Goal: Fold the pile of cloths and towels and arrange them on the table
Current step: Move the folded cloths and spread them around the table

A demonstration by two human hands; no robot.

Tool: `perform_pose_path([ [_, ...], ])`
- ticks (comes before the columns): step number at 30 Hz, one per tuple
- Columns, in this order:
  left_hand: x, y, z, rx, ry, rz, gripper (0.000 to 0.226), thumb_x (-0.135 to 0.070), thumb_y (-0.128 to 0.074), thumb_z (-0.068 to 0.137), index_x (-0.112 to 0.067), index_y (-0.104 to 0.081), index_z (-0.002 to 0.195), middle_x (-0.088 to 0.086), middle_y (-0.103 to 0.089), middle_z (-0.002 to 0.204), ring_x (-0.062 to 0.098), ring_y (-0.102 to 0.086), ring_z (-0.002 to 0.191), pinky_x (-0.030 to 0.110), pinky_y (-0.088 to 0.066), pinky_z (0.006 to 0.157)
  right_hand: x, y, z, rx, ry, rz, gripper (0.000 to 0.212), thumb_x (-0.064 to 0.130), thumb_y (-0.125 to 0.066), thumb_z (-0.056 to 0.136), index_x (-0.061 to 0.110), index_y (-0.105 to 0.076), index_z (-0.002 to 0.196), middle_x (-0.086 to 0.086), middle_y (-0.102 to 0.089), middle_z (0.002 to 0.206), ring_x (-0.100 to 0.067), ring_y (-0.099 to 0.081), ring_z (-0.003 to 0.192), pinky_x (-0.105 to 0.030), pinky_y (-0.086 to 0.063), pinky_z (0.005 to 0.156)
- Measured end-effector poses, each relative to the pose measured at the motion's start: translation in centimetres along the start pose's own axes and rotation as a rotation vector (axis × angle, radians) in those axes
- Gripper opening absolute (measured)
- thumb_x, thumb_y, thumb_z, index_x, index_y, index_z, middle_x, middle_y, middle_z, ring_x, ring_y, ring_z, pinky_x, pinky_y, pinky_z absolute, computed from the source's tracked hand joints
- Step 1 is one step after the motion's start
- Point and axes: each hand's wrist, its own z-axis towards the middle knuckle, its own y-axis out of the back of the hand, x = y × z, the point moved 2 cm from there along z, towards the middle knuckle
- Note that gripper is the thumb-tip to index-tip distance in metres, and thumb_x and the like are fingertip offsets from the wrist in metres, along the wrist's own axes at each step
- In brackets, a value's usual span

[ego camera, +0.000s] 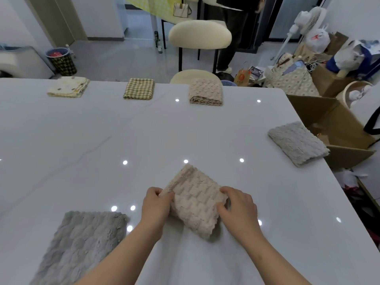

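A beige textured towel (195, 200), partly folded, lies on the white table (102, 140) near its front. My left hand (156, 204) pinches its left edge and my right hand (238, 206) grips its right edge. A grey fluffy towel (82, 243) lies unfolded at the front left. Folded cloths sit along the far edge: a cream dotted one (68, 87), a green checked one (139, 88) and a beige one (206, 92). A folded light grey towel (298, 142) rests at the right edge.
A cream chair (199, 34) stands beyond the table's far edge, and a person's legs (230, 38) are behind it. Open cardboard boxes (329, 120) and bags crowd the floor to the right. A patterned waste bin (61, 60) stands at the far left.
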Motion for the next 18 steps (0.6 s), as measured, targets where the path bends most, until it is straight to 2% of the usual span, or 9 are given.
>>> perform_pose_path([
  [3, 0.7, 0.1, -0.9, 0.154, 0.109, -0.012, 0.02, -0.017, -0.061, 0.083, -0.012, -0.042, 0.082, 0.008, -0.048, 0.087, 0.023, -0.049, 0.078, 0.041, -0.049, 0.078, 0.5, 0.0, -0.3, -0.039, -0.002, -0.016, 0.041, 0.028, -0.048, 0.09, 0.027, -0.045, 0.131, 0.008, -0.045, 0.134, -0.015, -0.034, 0.125, -0.026, -0.027, 0.101],
  [5, 0.6, 0.2, -1.9, 0.24, 0.145, 0.067, 0.029, -0.027, -0.064, 0.082, -0.014, -0.043, 0.098, 0.005, -0.05, 0.097, 0.023, -0.054, 0.087, 0.042, -0.053, 0.083, 0.6, -0.1, -0.6, -0.041, -0.011, -0.004, 0.04, 0.027, -0.048, 0.09, 0.026, -0.045, 0.131, 0.007, -0.043, 0.136, -0.015, -0.034, 0.125, -0.025, -0.026, 0.101],
  [7, 0.0, 0.4, -2.2, 0.219, 0.046, 0.298, 0.049, -0.038, -0.06, 0.084, -0.018, -0.036, 0.123, 0.002, -0.051, 0.11, 0.023, -0.054, 0.1, 0.036, -0.05, 0.081, 0.6, -0.2, -0.8, -0.023, -0.007, 0.014, 0.039, 0.027, -0.049, 0.09, 0.026, -0.046, 0.13, 0.006, -0.044, 0.135, -0.015, -0.035, 0.125, -0.026, -0.027, 0.102],
  [9, -1.0, 0.3, -1.8, 0.166, -0.135, 0.487, 0.059, -0.043, -0.054, 0.087, -0.02, -0.028, 0.135, 0.001, -0.054, 0.11, 0.023, -0.054, 0.104, 0.033, -0.045, 0.085, 0.5, -0.5, -0.8, -0.001, 0.002, 0.02, 0.038, 0.027, -0.049, 0.091, 0.025, -0.048, 0.128, 0.006, -0.046, 0.134, -0.016, -0.037, 0.123, -0.026, -0.029, 0.102],
  [12, -2.4, -0.7, -0.7, 0.247, -0.199, 0.431, 0.061, -0.036, -0.055, 0.089, -0.022, -0.025, 0.14, 0.005, -0.052, 0.123, 0.02, -0.053, 0.107, 0.031, -0.044, 0.09, 0.5, -0.7, -0.6, 0.025, -0.008, 0.05, 0.036, 0.026, -0.05, 0.09, 0.024, -0.049, 0.126, 0.006, -0.048, 0.132, -0.016, -0.039, 0.122, -0.027, -0.03, 0.101],
  [14, -2.9, -1.6, -0.4, 0.338, -0.186, 0.4, 0.061, -0.028, -0.057, 0.088, -0.024, -0.025, 0.14, 0.001, -0.054, 0.113, 0.015, -0.055, 0.097, 0.03, -0.049, 0.085, 0.5, -0.7, -0.5, 0.032, -0.017, 0.08, 0.037, 0.024, -0.05, 0.09, 0.024, -0.049, 0.126, 0.006, -0.048, 0.132, -0.016, -0.039, 0.122, -0.027, -0.03, 0.103],
  [18, -2.0, -2.5, -0.3, 0.463, -0.111, 0.343, 0.045, -0.017, -0.055, 0.088, -0.023, -0.04, 0.129, 0.001, -0.055, 0.114, 0.021, -0.058, 0.103, 0.036, -0.052, 0.087, 0.1, -0.5, -0.5, 0.028, -0.042, 0.121, 0.036, 0.022, -0.051, 0.089, 0.023, -0.05, 0.125, 0.006, -0.048, 0.131, -0.014, -0.039, 0.123, -0.026, -0.03, 0.103],
])
